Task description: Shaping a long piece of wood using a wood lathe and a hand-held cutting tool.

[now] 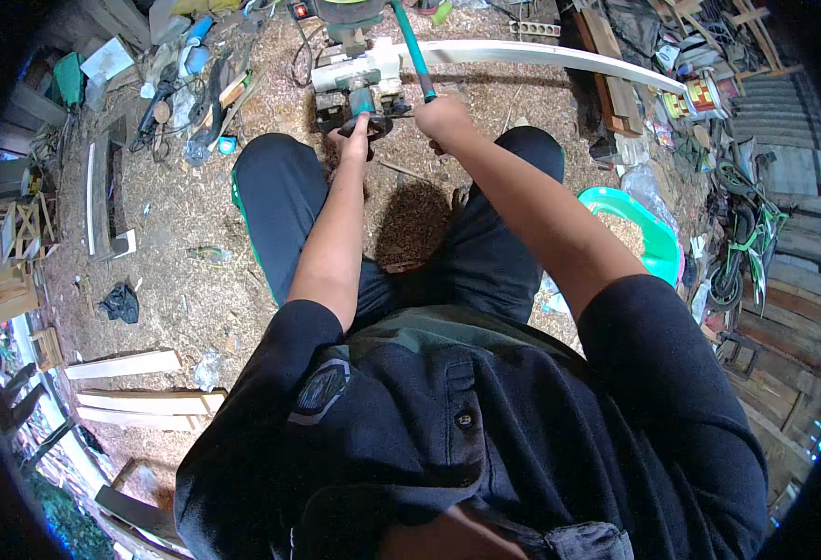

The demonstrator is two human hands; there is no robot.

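In front of my knees stands a grey and white machine (354,79) with a teal part at its near side. My left hand (354,140) is closed on a dark round handwheel (378,128) at the machine's near end, thumb on top and fingers partly hidden. My right hand (445,123) wraps round the dark grip of a long teal lever (412,49), which slants up and away to the left. A long pale wooden board (532,54) reaches from the machine toward the right. The machine's top is cut off by the picture's upper edge.
Cans (702,96) stand under the board's right end. A green basin (648,224) sits beyond my right knee, near a green and black bicycle (746,238). Boards (126,365) lie at the left; a power strip (534,29) lies at the back. Shavings cover the floor.
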